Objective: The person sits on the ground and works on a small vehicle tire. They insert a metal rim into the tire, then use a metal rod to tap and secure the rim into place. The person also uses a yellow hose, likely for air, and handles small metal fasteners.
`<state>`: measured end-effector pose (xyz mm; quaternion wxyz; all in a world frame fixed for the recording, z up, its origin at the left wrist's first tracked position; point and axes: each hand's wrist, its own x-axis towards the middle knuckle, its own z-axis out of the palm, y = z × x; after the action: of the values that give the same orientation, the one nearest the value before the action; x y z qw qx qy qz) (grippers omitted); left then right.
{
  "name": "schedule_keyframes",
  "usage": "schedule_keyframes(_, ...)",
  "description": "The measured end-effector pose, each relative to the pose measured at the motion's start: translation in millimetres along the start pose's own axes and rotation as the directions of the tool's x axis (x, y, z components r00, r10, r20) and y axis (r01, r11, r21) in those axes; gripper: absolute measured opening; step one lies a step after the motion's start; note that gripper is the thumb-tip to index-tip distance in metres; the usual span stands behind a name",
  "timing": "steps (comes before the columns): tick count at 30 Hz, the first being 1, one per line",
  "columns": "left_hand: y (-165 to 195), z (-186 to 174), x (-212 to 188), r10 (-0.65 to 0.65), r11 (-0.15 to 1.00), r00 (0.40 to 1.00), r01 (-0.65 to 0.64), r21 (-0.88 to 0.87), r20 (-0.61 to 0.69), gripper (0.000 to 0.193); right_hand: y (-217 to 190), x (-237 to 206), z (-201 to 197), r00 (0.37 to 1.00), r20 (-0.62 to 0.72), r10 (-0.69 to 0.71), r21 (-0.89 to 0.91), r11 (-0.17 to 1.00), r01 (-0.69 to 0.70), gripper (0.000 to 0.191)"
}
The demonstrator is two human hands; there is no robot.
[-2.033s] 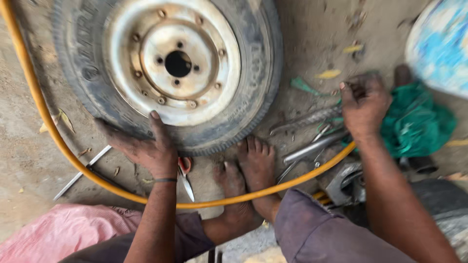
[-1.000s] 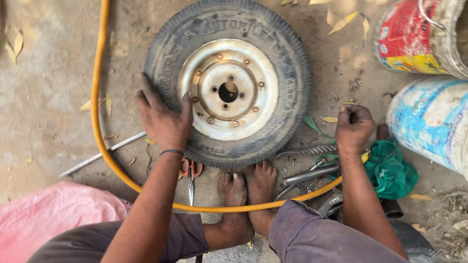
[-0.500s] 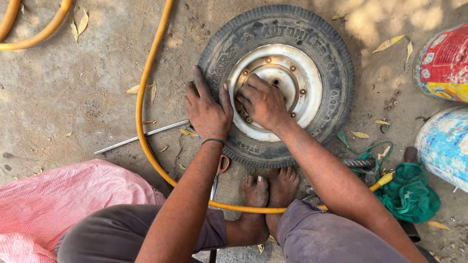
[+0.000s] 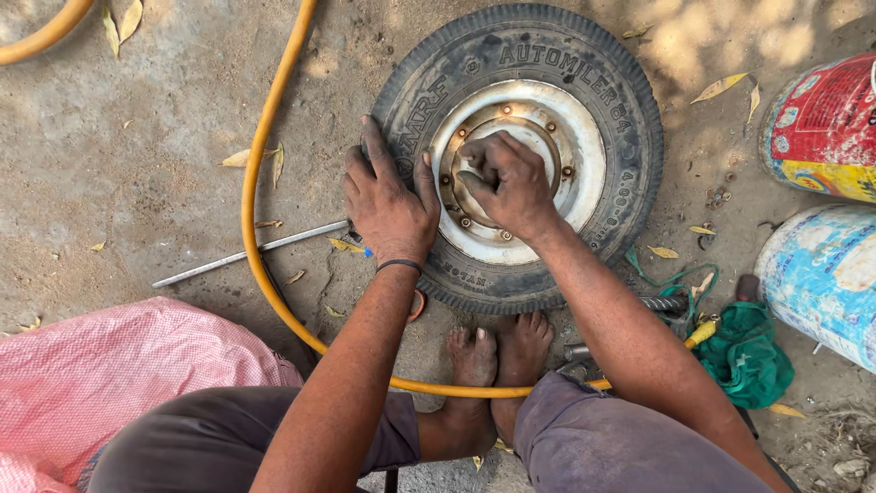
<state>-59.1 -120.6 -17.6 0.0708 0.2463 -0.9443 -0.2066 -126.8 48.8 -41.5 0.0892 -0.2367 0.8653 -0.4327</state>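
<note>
A black tyre (image 4: 630, 110) on a white metal rim (image 4: 584, 155) lies flat on the dirt in front of my bare feet (image 4: 497, 351). My left hand (image 4: 388, 196) rests palm down on the tyre's left sidewall, fingers spread, a black band on the wrist. My right hand (image 4: 506, 183) is curled over the centre of the rim, fingers bent around the hub; whether it holds anything small is hidden.
A yellow hose (image 4: 260, 173) curves round the tyre's left and past my feet. A thin metal rod (image 4: 242, 256) lies left. Pink sack (image 4: 119, 374) at lower left. Two painted drums (image 4: 821, 128) (image 4: 821, 274) stand right, with a green cloth (image 4: 748, 351) and metal tools (image 4: 671, 303) near them.
My right hand left the tools by the green cloth and came onto the rim's hub. My left hand stayed on the tyre's sidewall. The view shifted so the tyre sits further right.
</note>
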Motion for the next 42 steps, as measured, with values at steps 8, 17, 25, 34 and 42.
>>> schedule_keyframes(8,-0.6,0.6,0.0,-0.029,0.999,0.999,0.03,-0.043,0.027,0.082,-17.4,4.2,-0.8,0.986,0.022,-0.164,-0.006,0.986,0.164,0.016)
schedule_keyframes(17,0.4,1.9,-1.1,-0.004,0.999,1.0,0.004,-0.041,-0.002,0.081,-24.5,6.3,3.1,0.991,0.122,-0.061,-0.204,0.975,0.085,0.018)
schedule_keyframes(25,0.9,0.2,-1.5,-0.001,0.999,1.0,0.001,-0.05,-0.007,0.08,-13.2,-2.2,6.0,0.98,0.044,-0.193,-0.253,0.947,0.197,0.025)
schedule_keyframes(34,2.2,-1.1,-1.5,0.011,0.999,1.0,-0.011,-0.042,0.0,0.081,-6.1,-5.3,8.3,0.986,0.121,-0.115,-0.248,0.958,0.142,0.035)
schedule_keyframes(42,0.1,4.2,-3.0,0.018,0.999,0.999,-0.02,-0.043,-0.037,0.081,-12.8,-7.1,1.7,0.98,0.071,-0.184,-0.201,0.96,0.195,0.032)
